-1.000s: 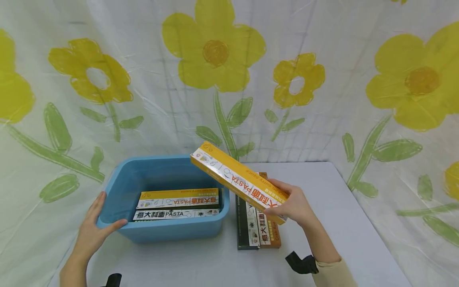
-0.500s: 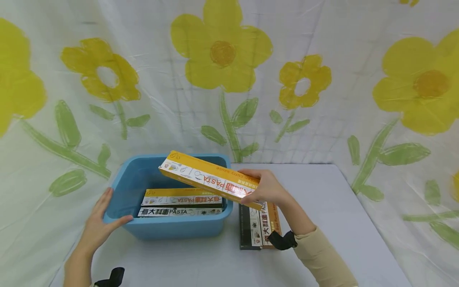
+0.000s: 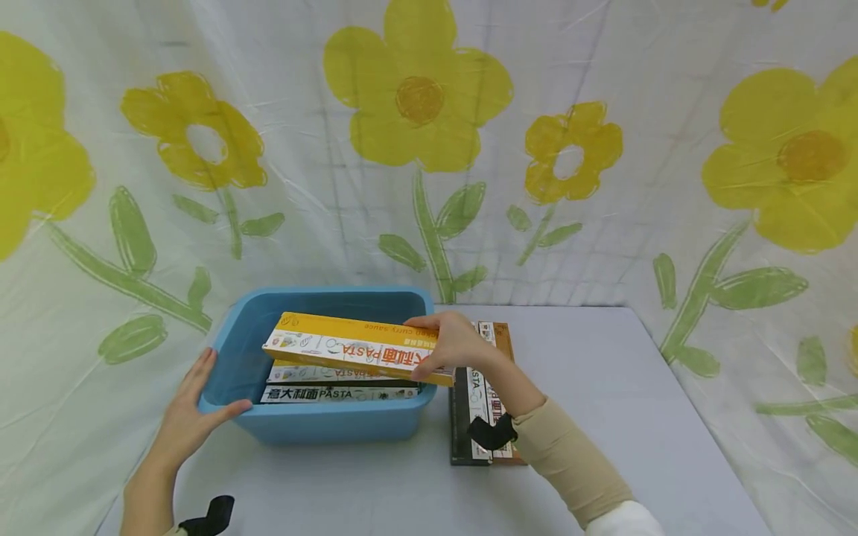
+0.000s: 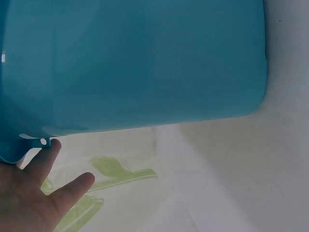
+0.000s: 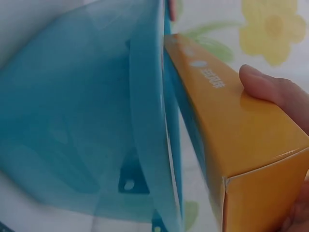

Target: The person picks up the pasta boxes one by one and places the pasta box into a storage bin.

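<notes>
My right hand point(image 3: 456, 344) grips the right end of a yellow pasta box point(image 3: 335, 344). The box lies slightly tilted over the opening of a blue plastic bin point(image 3: 328, 428), its right end above the bin's right rim. The right wrist view shows a thumb on top of this yellow box point(image 5: 231, 125), close beside the rim. Inside the bin, a second yellow pasta box point(image 3: 295, 372) is partly covered by the held one; in front of it lies a black-and-white pasta box point(image 3: 335, 394). My left hand point(image 3: 181, 420) touches the bin's front left corner with spread fingers.
Right of the bin, a black pasta box point(image 3: 462, 424) and an orange-brown pasta box point(image 3: 503, 335) lie side by side on the white table point(image 3: 603, 402), partly hidden by the right arm. Behind hangs a flower-patterned curtain point(image 3: 302, 246).
My right hand has carried the yellow pasta box left and down, from above the bin's right side to low over its opening. The box is now closer to level. The left hand stays at the bin.
</notes>
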`<state>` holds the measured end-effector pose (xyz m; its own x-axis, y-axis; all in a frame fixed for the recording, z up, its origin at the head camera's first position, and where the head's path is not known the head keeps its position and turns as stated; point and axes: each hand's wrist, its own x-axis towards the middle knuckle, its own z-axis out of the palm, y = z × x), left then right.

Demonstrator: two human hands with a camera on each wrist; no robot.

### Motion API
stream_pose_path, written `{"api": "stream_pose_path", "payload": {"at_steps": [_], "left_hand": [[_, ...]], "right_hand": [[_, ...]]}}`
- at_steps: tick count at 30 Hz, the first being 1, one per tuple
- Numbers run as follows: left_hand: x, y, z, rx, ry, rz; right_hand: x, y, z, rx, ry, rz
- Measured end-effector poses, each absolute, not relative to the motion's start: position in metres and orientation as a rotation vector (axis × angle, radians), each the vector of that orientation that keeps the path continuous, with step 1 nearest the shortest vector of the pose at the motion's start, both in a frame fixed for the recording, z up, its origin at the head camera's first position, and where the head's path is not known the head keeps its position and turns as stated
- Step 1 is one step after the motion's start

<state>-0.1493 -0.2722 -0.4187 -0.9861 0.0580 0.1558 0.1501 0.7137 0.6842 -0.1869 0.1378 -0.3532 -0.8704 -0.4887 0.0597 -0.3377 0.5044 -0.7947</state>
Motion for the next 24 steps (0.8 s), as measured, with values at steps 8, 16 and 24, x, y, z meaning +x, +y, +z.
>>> {"api": "stream_pose_path", "payload": {"at_steps": [8, 16, 24], "left_hand": [[-0.150, -0.273, -0.421, -0.165, -2.783, -1.130], [-0.150, -0.273, -0.421, -0.193, -2.771, -1.161], [-0.149, -0.274, -0.421, -0.193, -2.774, -1.178]], "right_hand": [[-0.197, 0.108, -0.351, -0.752, 2.578, -1.200], [-0.201, 0.080, -0.352, -0.689, 2.624, -1.018], [-0.206, 0.058, -0.358, -0.699, 2.654, -0.839]]}}
